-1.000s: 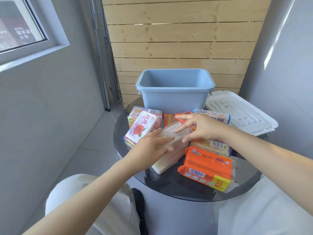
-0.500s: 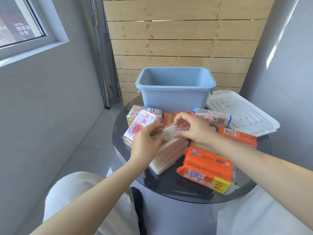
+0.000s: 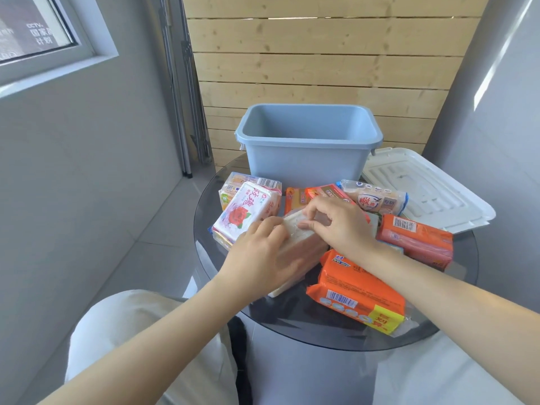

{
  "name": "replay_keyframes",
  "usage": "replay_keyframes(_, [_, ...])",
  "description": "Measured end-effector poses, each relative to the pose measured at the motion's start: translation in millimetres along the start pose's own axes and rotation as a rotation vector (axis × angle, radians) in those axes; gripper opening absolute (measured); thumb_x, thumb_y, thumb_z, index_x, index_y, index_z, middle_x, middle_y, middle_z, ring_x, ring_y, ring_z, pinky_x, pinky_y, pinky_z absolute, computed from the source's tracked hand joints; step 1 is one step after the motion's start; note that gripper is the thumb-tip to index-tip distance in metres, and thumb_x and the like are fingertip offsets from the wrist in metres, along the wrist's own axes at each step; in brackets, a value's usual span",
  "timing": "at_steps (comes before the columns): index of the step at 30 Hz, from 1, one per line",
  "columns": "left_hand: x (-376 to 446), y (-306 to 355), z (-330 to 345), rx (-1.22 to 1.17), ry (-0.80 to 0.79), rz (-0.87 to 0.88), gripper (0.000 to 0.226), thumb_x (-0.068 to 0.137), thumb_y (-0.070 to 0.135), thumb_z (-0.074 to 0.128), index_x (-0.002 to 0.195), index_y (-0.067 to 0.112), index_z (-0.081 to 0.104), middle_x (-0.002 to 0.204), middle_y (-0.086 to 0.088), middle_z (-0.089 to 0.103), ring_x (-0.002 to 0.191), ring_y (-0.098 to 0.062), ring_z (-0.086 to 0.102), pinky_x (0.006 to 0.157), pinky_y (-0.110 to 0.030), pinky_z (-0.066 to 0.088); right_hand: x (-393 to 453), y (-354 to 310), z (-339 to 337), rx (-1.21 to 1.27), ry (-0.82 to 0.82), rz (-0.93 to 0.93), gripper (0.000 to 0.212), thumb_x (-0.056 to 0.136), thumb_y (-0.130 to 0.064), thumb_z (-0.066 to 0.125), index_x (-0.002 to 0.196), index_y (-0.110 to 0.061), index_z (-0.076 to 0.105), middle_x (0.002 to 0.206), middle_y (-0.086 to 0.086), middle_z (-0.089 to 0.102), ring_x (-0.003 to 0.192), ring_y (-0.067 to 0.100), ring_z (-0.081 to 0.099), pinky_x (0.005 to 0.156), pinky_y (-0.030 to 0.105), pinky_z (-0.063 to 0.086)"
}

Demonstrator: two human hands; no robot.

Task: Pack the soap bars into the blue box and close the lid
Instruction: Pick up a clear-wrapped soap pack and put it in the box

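Observation:
An open, empty blue box [image 3: 308, 159] stands at the back of a round dark glass table [image 3: 455, 293]. Its white lid [image 3: 423, 191] lies flat to the right. Several soap packs lie in front of the box. My left hand [image 3: 263, 255] and my right hand [image 3: 339, 223] both grip a pale clear-wrapped soap pack [image 3: 301, 247] in the middle. A pink rose-printed pack [image 3: 248, 211] lies to the left. One orange pack [image 3: 356, 290] is nearest me, another orange pack [image 3: 415, 241] sits at right, and a beige pack [image 3: 374, 200] lies behind.
A wooden slat wall stands right behind the box, with grey walls on both sides and a window at upper left. My knees in light trousers [image 3: 140, 331] press against the table's near edge. Tiled floor shows at left.
Both hands have closed tighter over the pale soap pack, the right hand sliding down onto its far end. The view has tilted slightly.

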State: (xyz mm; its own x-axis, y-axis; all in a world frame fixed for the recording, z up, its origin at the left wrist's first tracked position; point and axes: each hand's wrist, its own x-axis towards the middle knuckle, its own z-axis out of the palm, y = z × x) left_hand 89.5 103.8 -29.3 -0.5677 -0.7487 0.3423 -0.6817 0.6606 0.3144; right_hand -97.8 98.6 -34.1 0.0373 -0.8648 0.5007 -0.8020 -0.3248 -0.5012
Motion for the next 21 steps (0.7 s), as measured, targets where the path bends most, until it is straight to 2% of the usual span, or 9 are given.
replay_keyframes(4, [1,-8,2,-0.055,-0.101,-0.066,0.041,0.076,0.033,0.068,0.109,0.012,0.053,0.126,-0.003,0.048,0.111,-0.027,0.05,0.08,-0.038,0.049,1,2,-7,-0.02,-0.051,-0.084,0.018,0.075,-0.028,0.073,0.073,-0.01,0.072,0.08,0.003,0.074,0.082,0.023,0.068,0.074,0.04,0.053])
replay_keyframes(7, [3,-11,1,-0.083,-0.126,-0.082,0.041,0.081,0.037,0.065,0.111,0.013,0.051,0.123,-0.004,0.049,0.11,-0.028,0.05,0.082,-0.034,0.045,6,9,-13,0.02,-0.179,-0.096,0.018,0.08,-0.033,0.068,0.083,-0.017,0.076,0.108,-0.003,0.072,0.102,0.006,0.063,0.092,0.033,0.047])
replay_keyframes(9, [4,-11,1,-0.048,-0.151,-0.075,0.042,0.084,0.041,0.061,0.113,0.013,0.049,0.121,-0.006,0.05,0.109,-0.029,0.049,0.085,-0.036,0.044,13,18,-20,-0.005,-0.378,-0.136,0.025,0.079,-0.041,0.066,0.096,-0.024,0.071,0.132,-0.016,0.053,0.117,-0.01,0.042,0.104,0.019,0.033])
replay_keyframes(10, [4,-11,1,-0.011,-0.166,-0.066,0.043,0.086,0.042,0.057,0.115,0.012,0.048,0.119,-0.008,0.05,0.109,-0.029,0.048,0.087,-0.037,0.044,16,22,-23,-0.038,-0.486,-0.162,0.031,0.077,-0.045,0.067,0.102,-0.027,0.066,0.137,-0.021,0.041,0.122,-0.012,0.033,0.106,0.013,0.025])
replay_keyframes(12, [4,-11,2,0.08,-0.191,-0.035,0.047,0.089,0.046,0.05,0.12,0.01,0.046,0.115,-0.012,0.05,0.108,-0.03,0.049,0.089,-0.037,0.042,22,27,-26,-0.106,-0.649,-0.187,0.039,0.075,-0.046,0.069,0.11,-0.031,0.059,0.143,-0.023,0.027,0.132,-0.009,0.021,0.109,0.014,0.016])
replay_keyframes(14, [6,-13,3,0.174,-0.208,0.008,0.055,0.088,0.051,0.048,0.124,0.009,0.044,0.115,-0.012,0.049,0.107,-0.029,0.049,0.09,-0.036,0.042,31,28,-26,-0.141,-0.719,-0.211,0.036,0.076,-0.041,0.069,0.108,-0.028,0.057,0.152,-0.012,0.026,0.14,0.001,0.019,0.112,0.021,0.015])
replay_keyframes(16, [7,-16,3,0.21,-0.23,0.048,0.061,0.086,0.055,0.049,0.125,0.01,0.043,0.117,-0.009,0.048,0.109,-0.026,0.047,0.092,-0.033,0.039,40,25,-22,-0.163,-0.76,-0.253,0.031,0.079,-0.034,0.068,0.103,-0.021,0.055,0.154,0.001,0.027,0.143,0.012,0.019,0.113,0.021,0.015])
replay_keyframes(18, [8,-20,2,0.127,-0.226,0.056,0.055,0.088,0.05,0.05,0.124,0.009,0.043,0.118,-0.009,0.047,0.111,-0.025,0.045,0.091,-0.027,0.033,43,23,-19,-0.182,-0.821,-0.256,0.032,0.082,-0.032,0.065,0.105,-0.018,0.048,0.152,0.005,0.032,0.142,0.016,0.024,0.114,0.026,0.02])
replay_keyframes(21, [8,-21,0,-0.005,-0.223,0.023,0.044,0.091,0.044,0.048,0.12,0.011,0.044,0.119,-0.008,0.046,0.112,-0.023,0.043,0.088,-0.021,0.026,41,23,-20,-0.2,-0.867,-0.22,0.036,0.086,-0.038,0.057,0.112,-0.02,0.04,0.13,0.003,0.046,0.122,0.016,0.043,0.102,0.036,0.038])
